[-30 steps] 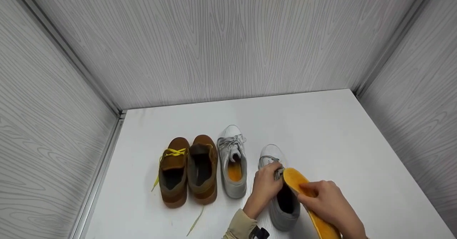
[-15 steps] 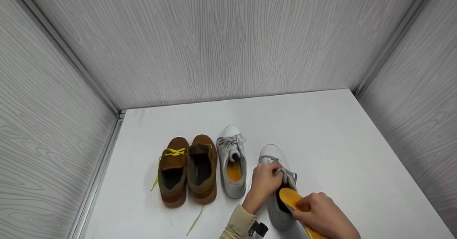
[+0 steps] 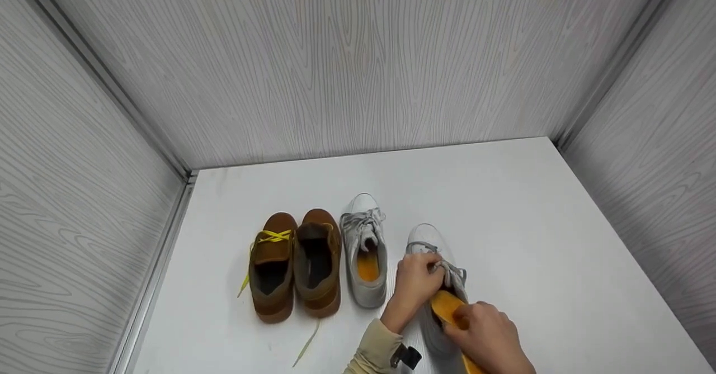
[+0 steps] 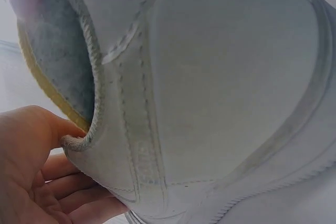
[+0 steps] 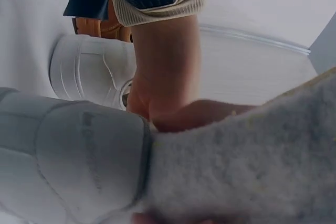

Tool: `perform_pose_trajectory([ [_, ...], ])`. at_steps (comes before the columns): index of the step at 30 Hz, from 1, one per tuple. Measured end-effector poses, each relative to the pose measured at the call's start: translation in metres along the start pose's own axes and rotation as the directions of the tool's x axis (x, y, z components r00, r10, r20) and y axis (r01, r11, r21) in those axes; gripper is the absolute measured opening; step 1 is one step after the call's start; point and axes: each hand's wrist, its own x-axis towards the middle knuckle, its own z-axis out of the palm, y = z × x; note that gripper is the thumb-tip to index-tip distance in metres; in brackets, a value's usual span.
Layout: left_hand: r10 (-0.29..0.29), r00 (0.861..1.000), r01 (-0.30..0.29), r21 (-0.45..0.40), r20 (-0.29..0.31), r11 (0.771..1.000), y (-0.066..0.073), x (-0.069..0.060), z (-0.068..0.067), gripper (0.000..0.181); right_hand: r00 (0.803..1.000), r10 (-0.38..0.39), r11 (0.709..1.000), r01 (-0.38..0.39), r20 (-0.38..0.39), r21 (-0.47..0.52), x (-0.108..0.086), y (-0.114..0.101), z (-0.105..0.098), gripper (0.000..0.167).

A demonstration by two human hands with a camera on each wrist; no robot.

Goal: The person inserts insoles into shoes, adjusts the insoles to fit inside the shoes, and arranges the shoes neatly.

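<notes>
A white sneaker [image 3: 428, 238] with grey laces lies on the right of the group in the head view. My left hand [image 3: 415, 282] grips the front of its opening by the laces; in the left wrist view the thumb of the left hand [image 4: 26, 150] is at the collar edge, the fingers outside. My right hand [image 3: 488, 335] pinches an orange insole [image 3: 443, 303], tilted, its front end at the shoe's mouth. The right wrist view shows the grey fuzzy underside of the insole [image 5: 252, 166] against the sneaker heel [image 5: 79, 150]. How deep the tip reaches is hidden.
Left of the worked shoe stands a matching white sneaker [image 3: 363, 290] with an orange insole inside. Two brown shoes [image 3: 272, 301] stand further left, one with yellow laces. A loose pale lace [image 3: 306, 345] trails on the white table [image 3: 492, 195], enclosed by grey wood-grain panels.
The right hand has brought the insole left and down, from beside the sneaker's laces to its opening. The left hand has drawn slightly, then stayed at the laces; the other shoes stay put.
</notes>
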Motion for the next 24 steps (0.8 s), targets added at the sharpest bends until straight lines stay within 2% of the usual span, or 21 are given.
perform_pose_trajectory([
  [4, 0.011, 1.000, -0.011, 0.008, 0.016, 1.000, -0.001, 0.001, -0.001, 0.011, 0.999, -0.024, 0.999, 0.025, -0.035, 0.034, 0.001, 0.000, 0.005, 0.010],
  [10, 0.010, 0.999, -0.012, 0.031, 0.046, 0.999, 0.000, 0.003, -0.003, 0.012, 0.989, -0.095, 0.994, 0.101, -0.109, 0.046, 0.010, 0.000, 0.014, 0.026],
  [16, 0.003, 0.998, -0.005, 0.031, 0.062, 1.000, -0.001, 0.003, -0.004, 0.011, 0.982, -0.123, 0.992, 0.123, -0.143, -0.008, 0.029, 0.004, 0.026, 0.026],
  [22, 0.003, 0.997, -0.005, 0.019, 0.076, 1.000, -0.002, 0.003, -0.005, 0.012, 0.953, -0.163, 0.986, 0.147, -0.257, -0.082, 0.045, 0.006, 0.035, 0.023],
  [24, 0.008, 0.997, -0.009, 0.018, 0.071, 1.000, -0.003, 0.004, -0.006, 0.012, 0.952, -0.161, 0.986, 0.141, -0.262, -0.093, 0.045, 0.005, 0.034, 0.025],
])
